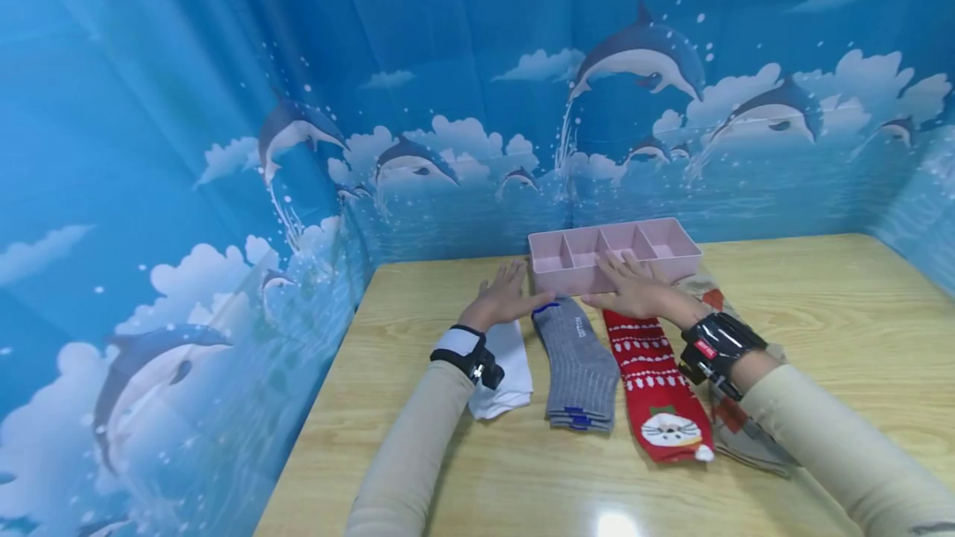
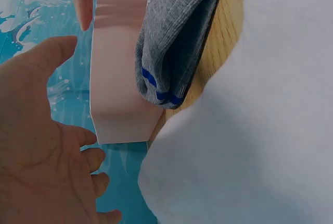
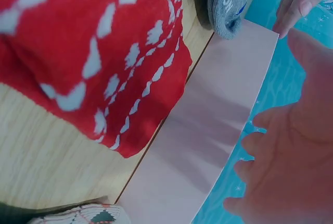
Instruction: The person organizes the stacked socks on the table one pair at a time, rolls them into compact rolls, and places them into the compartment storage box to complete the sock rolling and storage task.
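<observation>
Both hands reach forward with fingers spread and hold nothing. My left hand (image 1: 505, 298) hovers over the far end of the white socks (image 1: 503, 379), left of the pink divided box (image 1: 574, 281). Over the box's front edge and the top of the red socks (image 1: 660, 379) is my right hand (image 1: 636, 287). Between the hands, the grey ribbed socks (image 1: 580, 367) lie flat with blue bands at their ends. The patterned beige socks (image 1: 753, 442) lie rightmost, partly hidden under the right wrist. In the right wrist view, finger shadows fall on the box's side.
The box has several compartments and stands at the back of the wooden table (image 1: 843, 338). Behind it hangs a blue dolphin-print curtain (image 1: 477, 48), which also runs along the left side. A camera is strapped to each wrist.
</observation>
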`<control>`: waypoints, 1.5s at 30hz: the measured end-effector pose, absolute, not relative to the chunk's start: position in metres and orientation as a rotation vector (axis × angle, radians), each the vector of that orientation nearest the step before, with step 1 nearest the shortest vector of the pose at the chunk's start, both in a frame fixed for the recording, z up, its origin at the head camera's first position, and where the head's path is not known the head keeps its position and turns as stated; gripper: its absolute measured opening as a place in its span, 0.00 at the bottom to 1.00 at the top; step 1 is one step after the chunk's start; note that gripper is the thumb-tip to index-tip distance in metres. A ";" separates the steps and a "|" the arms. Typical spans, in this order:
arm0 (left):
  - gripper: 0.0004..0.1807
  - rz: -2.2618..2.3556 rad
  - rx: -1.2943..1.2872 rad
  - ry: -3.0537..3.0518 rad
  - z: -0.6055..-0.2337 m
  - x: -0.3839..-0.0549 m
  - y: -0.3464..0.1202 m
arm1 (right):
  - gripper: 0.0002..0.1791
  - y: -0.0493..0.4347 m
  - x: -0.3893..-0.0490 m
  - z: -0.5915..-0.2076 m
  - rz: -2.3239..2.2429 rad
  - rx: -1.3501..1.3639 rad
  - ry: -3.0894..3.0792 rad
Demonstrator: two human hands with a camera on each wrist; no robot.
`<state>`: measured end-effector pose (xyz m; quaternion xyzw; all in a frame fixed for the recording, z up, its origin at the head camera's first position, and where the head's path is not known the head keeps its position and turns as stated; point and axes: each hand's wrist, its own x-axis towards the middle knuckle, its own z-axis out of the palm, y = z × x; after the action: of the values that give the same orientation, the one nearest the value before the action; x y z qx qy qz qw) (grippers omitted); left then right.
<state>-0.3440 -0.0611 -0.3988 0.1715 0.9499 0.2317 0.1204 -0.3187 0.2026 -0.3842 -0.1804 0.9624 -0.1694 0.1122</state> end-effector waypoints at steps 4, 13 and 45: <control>0.53 0.684 0.519 2.764 -0.401 -0.345 -0.064 | 0.53 0.203 -0.319 -0.384 -0.530 -0.582 2.804; 0.49 0.649 0.572 2.724 -0.398 -0.336 -0.071 | 0.55 0.208 -0.310 -0.393 -0.549 -0.662 2.860; 0.14 0.062 1.116 2.582 -0.396 -0.223 -0.035 | 0.14 0.161 -0.191 -0.404 -0.575 -0.849 2.629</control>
<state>-0.2230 -0.0351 -0.3961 0.3915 0.9053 0.0217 0.1632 -0.1906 0.1607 -0.4042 -0.2969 0.9198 -0.2011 0.1591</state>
